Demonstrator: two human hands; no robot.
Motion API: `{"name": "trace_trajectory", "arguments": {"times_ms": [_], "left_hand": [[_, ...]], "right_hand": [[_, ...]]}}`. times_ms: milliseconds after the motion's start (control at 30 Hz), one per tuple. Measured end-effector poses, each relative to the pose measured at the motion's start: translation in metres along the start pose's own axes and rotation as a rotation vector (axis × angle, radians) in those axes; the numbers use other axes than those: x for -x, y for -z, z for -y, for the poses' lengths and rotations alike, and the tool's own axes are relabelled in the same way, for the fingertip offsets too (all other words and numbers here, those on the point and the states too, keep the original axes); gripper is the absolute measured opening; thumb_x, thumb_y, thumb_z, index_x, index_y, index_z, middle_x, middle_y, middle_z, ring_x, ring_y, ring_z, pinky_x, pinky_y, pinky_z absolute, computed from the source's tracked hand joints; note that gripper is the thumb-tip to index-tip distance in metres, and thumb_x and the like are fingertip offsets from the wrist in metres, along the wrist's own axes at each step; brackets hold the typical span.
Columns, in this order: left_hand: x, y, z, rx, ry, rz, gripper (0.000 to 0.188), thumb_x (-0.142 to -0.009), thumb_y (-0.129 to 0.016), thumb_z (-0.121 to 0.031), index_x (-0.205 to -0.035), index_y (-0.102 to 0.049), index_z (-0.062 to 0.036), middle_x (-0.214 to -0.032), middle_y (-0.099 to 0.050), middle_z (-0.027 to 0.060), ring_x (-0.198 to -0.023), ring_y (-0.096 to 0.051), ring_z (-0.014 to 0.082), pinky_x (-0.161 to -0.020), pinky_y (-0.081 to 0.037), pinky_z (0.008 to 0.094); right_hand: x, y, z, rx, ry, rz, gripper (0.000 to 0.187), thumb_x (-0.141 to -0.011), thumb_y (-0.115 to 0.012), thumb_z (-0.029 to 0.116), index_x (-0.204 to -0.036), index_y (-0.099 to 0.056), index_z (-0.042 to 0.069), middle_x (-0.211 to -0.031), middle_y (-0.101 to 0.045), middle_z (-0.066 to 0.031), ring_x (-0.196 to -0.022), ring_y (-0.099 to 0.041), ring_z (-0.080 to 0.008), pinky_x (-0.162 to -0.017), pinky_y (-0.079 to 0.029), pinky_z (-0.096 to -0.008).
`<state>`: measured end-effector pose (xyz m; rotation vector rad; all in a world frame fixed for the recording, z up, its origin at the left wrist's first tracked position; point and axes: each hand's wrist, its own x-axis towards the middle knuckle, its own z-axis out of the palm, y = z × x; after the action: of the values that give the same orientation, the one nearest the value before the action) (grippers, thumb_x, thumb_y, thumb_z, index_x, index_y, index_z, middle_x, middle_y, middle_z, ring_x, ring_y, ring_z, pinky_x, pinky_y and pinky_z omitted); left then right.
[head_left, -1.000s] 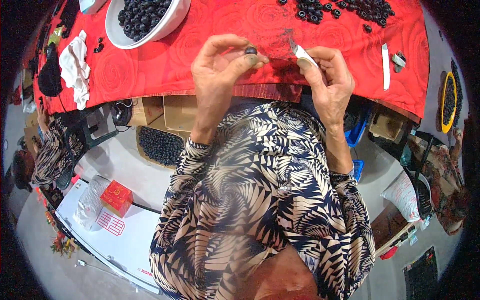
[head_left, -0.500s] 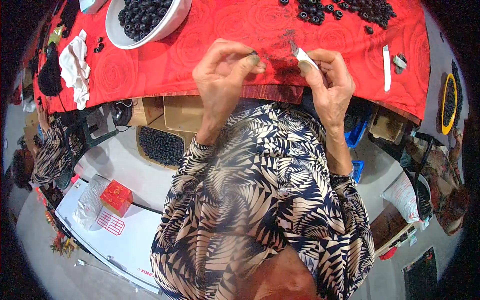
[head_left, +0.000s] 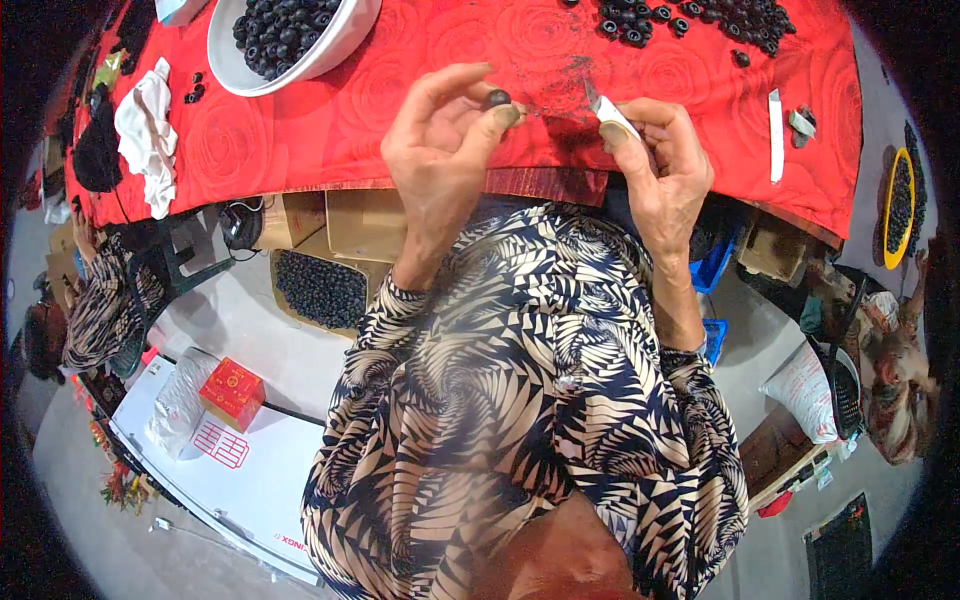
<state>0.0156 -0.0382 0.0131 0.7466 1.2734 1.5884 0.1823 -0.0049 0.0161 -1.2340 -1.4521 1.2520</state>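
My left hand (head_left: 435, 140) holds a small round black part (head_left: 497, 98) between thumb and fingertips, above the front of the red table. The index finger is lifted off it. To its right, my right hand (head_left: 660, 165) grips a small knife (head_left: 613, 117) with a white handle, its thumb pressed along the handle. The short blade points up and away from me, apart from the black part. Dark scraps (head_left: 572, 90) lie on the red cloth beyond the knife. The fingertips of both hands look stained dark.
A white bowl (head_left: 345, 45) of black parts stands at the far left, with loose parts (head_left: 720, 12) heaped at the far right. A white cloth (head_left: 147, 130) and a white strip (head_left: 776, 135) lie on the red cloth. Below is a carton of black parts (head_left: 320, 290). Other people sit either side.
My left index finger has risen, and the black part now shows more fully at the fingertips. The right hand with the knife has barely moved.
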Motion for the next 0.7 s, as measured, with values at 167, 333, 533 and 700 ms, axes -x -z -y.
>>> {"name": "trace_trajectory", "arguments": {"times_ms": [167, 333, 533, 700], "left_hand": [[-0.001, 0.007, 0.006, -0.137, -0.098, -0.001, 0.026, -0.071, -0.058, 0.017, -0.094, -0.054, 0.0073, -0.094, -0.051, 0.0098, -0.082, -0.059, 0.0176, -0.075, -0.053, 0.0283], [-0.001, 0.008, 0.010, -0.139, -0.160, 0.023, 0.024, -0.070, -0.056, 0.019, -0.091, -0.054, 0.0072, -0.096, -0.050, 0.0108, -0.086, -0.059, 0.0190, -0.077, -0.053, 0.0289], [-0.001, 0.006, -0.001, 0.070, 0.019, -0.002, 0.021, -0.075, -0.052, 0.016, -0.094, -0.053, 0.0072, -0.100, -0.055, 0.0168, -0.078, -0.061, 0.0224, -0.071, -0.054, 0.0293], [-0.007, 0.011, 0.002, 0.172, 0.031, 0.013, 0.018, -0.076, -0.054, 0.011, -0.094, -0.053, 0.0060, -0.099, -0.059, 0.0193, -0.075, -0.062, 0.0216, -0.065, -0.054, 0.0280]], "right_hand": [[0.000, -0.001, -0.001, 0.033, 0.014, 0.004, 0.018, -0.077, -0.065, 0.007, -0.088, -0.054, -0.001, -0.073, -0.063, -0.0063, -0.063, -0.057, -0.0082, -0.054, -0.045, -0.0204], [0.001, -0.001, -0.002, 0.000, 0.011, 0.005, 0.018, -0.077, -0.065, 0.006, -0.088, -0.054, -0.001, -0.075, -0.063, -0.0068, -0.064, -0.058, -0.0085, -0.055, -0.045, -0.0207], [0.001, -0.004, -0.001, -0.020, -0.007, 0.002, 0.018, -0.077, -0.065, 0.006, -0.089, -0.054, -0.002, -0.075, -0.062, -0.0068, -0.065, -0.057, -0.0086, -0.057, -0.045, -0.0209], [-0.001, -0.004, 0.001, 0.026, -0.004, 0.010, 0.018, -0.077, -0.064, 0.006, -0.089, -0.054, -0.002, -0.075, -0.062, -0.0066, -0.066, -0.057, -0.0091, -0.058, -0.045, -0.0212]]}}
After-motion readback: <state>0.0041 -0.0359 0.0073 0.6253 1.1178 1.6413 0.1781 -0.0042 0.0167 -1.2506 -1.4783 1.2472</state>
